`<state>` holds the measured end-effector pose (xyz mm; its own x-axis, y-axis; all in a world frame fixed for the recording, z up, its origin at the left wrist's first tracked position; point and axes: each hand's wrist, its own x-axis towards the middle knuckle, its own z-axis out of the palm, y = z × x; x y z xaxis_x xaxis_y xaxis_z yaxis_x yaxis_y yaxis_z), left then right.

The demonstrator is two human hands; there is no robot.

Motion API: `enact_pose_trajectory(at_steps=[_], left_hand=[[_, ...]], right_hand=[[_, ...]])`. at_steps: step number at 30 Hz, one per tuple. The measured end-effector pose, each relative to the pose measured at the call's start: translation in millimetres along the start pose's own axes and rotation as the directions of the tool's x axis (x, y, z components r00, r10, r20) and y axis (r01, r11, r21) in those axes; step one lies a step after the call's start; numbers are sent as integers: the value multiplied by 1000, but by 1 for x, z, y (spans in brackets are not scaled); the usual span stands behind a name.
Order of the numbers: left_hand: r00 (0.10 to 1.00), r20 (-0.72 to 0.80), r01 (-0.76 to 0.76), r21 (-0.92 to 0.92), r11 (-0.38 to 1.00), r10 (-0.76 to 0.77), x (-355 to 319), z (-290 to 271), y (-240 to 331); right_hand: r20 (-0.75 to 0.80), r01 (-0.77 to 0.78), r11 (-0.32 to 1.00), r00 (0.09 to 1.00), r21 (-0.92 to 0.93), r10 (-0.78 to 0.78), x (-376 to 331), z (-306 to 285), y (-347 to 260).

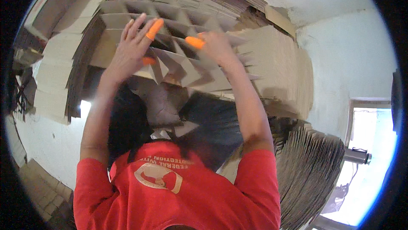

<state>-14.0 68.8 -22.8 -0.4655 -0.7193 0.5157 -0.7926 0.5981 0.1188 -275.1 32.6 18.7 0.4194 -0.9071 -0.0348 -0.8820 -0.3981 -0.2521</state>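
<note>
Overhead, a pale, rough plaster wall (pixel 340 55) fills the right of the frame, and a bright window (pixel 369 153) sits at the lower right with a dark metal cylinder (pixel 357 155) by its frame. Stacks of flat brown corrugated cardboard sheets (pixel 55 77) crowd the upper left, and another ribbed stack of cardboard (pixel 310 174) fans out at the lower right. No tabletop shows anywhere.

Both my arms reach up from a red short-sleeved shirt (pixel 178 196) at the bottom centre. They meet at a brown cardboard lattice of slotted divider strips (pixel 178 30), which spreads across the upper centre of the frame, just left of a thick block of stacked notched cardboard strips (pixel 276 68).

My left hand (pixel 127 51) lies spread flat against the lattice, fingers extended, with orange rubber finger cots (pixel 154 28) on the forefinger and the thumb. My right hand (pixel 216 47) curls over the lattice's strips, an orange cot on one finger; I cannot tell whether it actually grips a strip. Dark hair (pixel 127 123) hangs between my arms and hides what lies beneath the lattice.
</note>
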Motion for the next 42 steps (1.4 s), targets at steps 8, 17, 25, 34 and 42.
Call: enact_pose_trajectory(at_steps=[8,17,25,34,42], left_hand=[[936,290,-107,-304,947,199,53,31,-33],[922,-316,167,-200,966,-224,108,-44,-24],[808,-548,93,482,871,217,144,-188,-45],[961,-191,26,780,626,199,-11,-66,-186],[955,46,178,698,694,-292,-80,26,-213]], right_hand=[[54,37,995,998,90,-42,-40,-4,-45],[-596,41,930,757,-366,-268,-144,-79,-65],[-704,-646,636,675,-422,218,-149,-60,124],[-456,-634,697,757,-336,468,-161,-11,192],[-468,-601,792,732,-101,495,-179,-29,198]])
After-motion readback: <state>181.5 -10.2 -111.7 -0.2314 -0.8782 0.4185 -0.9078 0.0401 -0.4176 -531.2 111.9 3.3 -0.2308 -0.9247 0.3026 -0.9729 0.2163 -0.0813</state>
